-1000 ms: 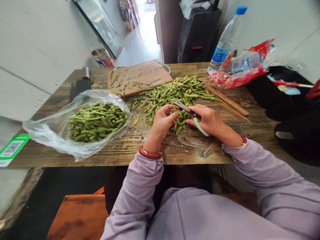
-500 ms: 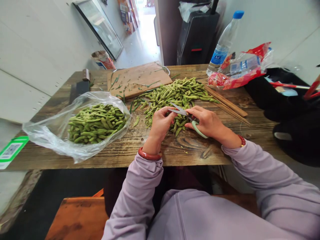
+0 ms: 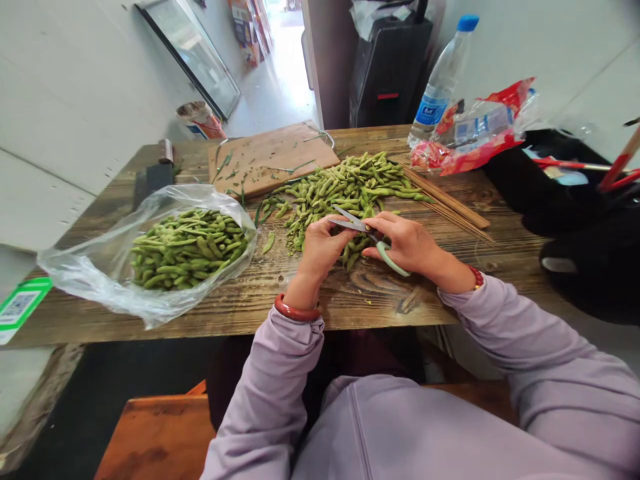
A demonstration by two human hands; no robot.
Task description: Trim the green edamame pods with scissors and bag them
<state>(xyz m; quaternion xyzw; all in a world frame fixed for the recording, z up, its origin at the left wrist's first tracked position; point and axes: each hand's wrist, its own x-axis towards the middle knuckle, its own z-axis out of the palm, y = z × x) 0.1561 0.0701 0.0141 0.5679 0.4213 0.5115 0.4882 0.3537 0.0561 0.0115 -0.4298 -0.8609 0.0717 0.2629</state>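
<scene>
My right hand [image 3: 407,243] is closed on a pair of scissors [image 3: 387,259] with pale green handles, and the two blades are parted and point left. My left hand [image 3: 323,248] is pinched at the blade tips; whatever lies between its thumb and fingers is too small or hidden to make out. Just beyond both hands, a loose heap of green edamame pods [image 3: 350,183] spreads over the wooden table [image 3: 270,303]. More pods [image 3: 187,247] fill an open clear plastic bag [image 3: 95,277] on the left. One single pod [image 3: 269,242] lies between bag and heap.
A wooden cutting board [image 3: 275,157] with green scraps lies at the back. Thin wooden skewers [image 3: 445,200] rest right of the heap. Further right are a water bottle [image 3: 440,87], a red-and-clear wrapper [image 3: 475,137] and a black bag [image 3: 590,267]. A cleaver [image 3: 153,177] lies back left.
The view has shifted slightly, so everything sits a little further left. Both hands keep nearly the same pose, with the scissor blades still parted at my left fingertips.
</scene>
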